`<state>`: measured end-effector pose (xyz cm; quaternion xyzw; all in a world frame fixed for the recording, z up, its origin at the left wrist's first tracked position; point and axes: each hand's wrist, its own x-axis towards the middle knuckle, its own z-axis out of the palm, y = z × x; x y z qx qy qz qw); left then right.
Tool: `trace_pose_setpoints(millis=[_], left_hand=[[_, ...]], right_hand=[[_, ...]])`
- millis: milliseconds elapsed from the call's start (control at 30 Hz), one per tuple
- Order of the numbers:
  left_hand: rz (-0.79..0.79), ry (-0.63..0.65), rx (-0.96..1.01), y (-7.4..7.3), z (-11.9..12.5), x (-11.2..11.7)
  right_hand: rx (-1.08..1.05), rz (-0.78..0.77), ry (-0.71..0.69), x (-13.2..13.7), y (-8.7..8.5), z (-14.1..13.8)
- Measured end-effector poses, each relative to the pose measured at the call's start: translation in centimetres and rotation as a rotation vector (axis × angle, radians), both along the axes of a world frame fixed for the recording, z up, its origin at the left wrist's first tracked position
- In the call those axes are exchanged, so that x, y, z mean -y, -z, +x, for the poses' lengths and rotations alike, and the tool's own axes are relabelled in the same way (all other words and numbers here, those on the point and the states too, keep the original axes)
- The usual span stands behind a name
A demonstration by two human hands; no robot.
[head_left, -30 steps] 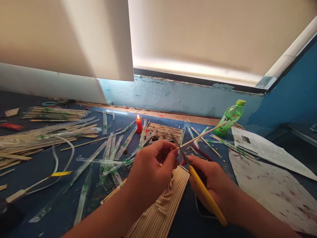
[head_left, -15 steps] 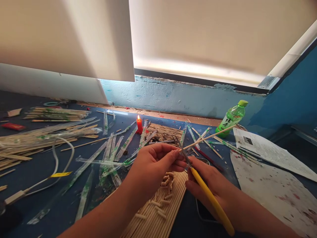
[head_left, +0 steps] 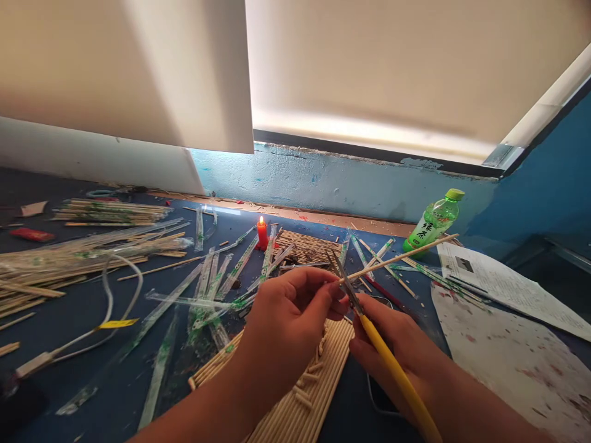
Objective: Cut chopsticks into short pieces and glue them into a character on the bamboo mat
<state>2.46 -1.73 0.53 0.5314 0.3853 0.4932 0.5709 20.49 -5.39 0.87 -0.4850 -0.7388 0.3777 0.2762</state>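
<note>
My left hand (head_left: pixel 295 314) pinches the near end of a thin wooden chopstick (head_left: pixel 401 257), which slants up to the right. My right hand (head_left: pixel 401 344) is closed around yellow-handled pliers (head_left: pixel 392 369) with long pointed jaws. The jaws cross the chopstick right beside my left fingertips, their tips slightly apart. Below my hands lies a flat row of chopsticks (head_left: pixel 325 387) side by side. Short cut stick pieces (head_left: pixel 302 397) rest on that row, partly hidden by my left hand.
A lit red candle (head_left: pixel 262 234) stands behind my hands, near a dark-stained stick mat (head_left: pixel 307 243). Clear wrappers (head_left: pixel 159 375) and bundled chopsticks (head_left: pixel 111 212) cover the left side. To the right are a green bottle (head_left: pixel 431 224), printed paper (head_left: pixel 508 283), a stained sheet (head_left: pixel 503 357) and a white cable (head_left: pixel 108 295).
My left hand has shifted slightly right and now covers more of the short pieces. The chopstick's far end reaches farther right, and the pliers' tips have opened a little.
</note>
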Motion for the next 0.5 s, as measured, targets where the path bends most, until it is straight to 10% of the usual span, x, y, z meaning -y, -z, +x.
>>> trace_pose_setpoints(millis=[500], left_hand=[[0.107,-0.034,-0.122,0.9,0.0,0.1]], right_hand=[[0.031,0.011,0.030,-0.2,0.1,-0.2]])
